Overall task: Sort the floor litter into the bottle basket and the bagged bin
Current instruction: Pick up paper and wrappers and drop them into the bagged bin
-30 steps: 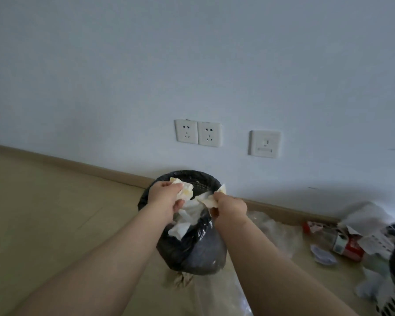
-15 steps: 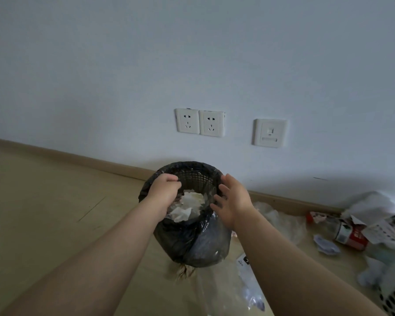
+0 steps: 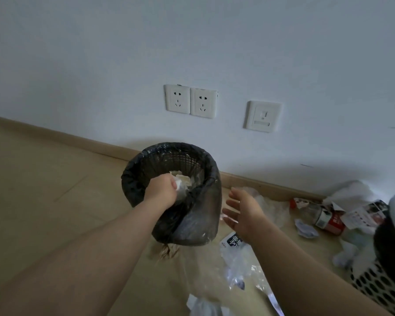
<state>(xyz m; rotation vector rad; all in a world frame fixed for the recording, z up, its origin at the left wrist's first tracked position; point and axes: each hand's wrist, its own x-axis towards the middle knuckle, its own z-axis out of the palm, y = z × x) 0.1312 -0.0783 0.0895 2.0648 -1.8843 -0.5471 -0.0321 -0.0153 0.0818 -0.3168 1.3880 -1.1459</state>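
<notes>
Beige floor point(image 3: 43, 190) | left hand point(image 3: 161, 190) clutches paper point(image 3: 178, 184) in bagged bin point(image 3: 198, 221) | right hand point(image 3: 242, 212) spread | wrapper point(image 3: 234, 239) print illegible

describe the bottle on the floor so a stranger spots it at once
Follow the baseboard right, past the black bagged bin, to the litter pile. The bottle lies on its side there, the only clear thing with a red label among white paper scraps.

One cam only, head-worn, wide-angle. Looks fwd and down at the floor point(image 3: 43, 190) where it meets the wall point(image 3: 192, 42). Left arm point(image 3: 89, 258) and right arm point(image 3: 306, 270) enter from bottom edge. Bin point(image 3: 132, 179) mid-frame, close, within arm's reach. Basket point(image 3: 379, 286) cut off at lower-right edge.
</notes>
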